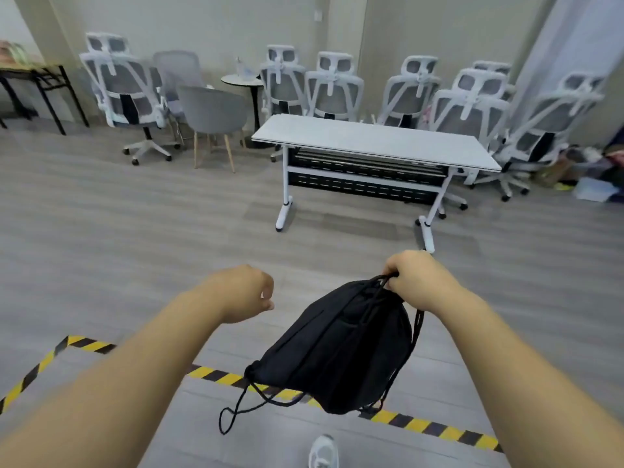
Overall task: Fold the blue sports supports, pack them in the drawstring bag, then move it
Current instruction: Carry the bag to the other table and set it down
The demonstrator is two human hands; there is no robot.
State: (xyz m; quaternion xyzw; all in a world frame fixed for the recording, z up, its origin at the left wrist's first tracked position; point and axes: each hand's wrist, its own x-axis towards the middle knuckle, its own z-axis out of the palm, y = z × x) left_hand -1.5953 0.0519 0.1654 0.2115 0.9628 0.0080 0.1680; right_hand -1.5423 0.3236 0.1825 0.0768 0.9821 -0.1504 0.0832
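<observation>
At far left a dark table [33, 70] stands by the wall, then white mesh office chairs [125, 92] and a grey armchair [212, 113]. Yellow-and-black tape [37, 369] crosses the grey floor [118, 224]. The left hand [248, 292] hangs in the air with fingers loosely curled, holding nothing. Beyond it stands a white counter [378, 141]. The black drawstring bag [341, 346] hangs above the floor, its cords [236, 408] trailing below. The right hand [413, 276] grips the bag's gathered top. 1 white shoe [323, 452] shows at the bottom edge.
</observation>
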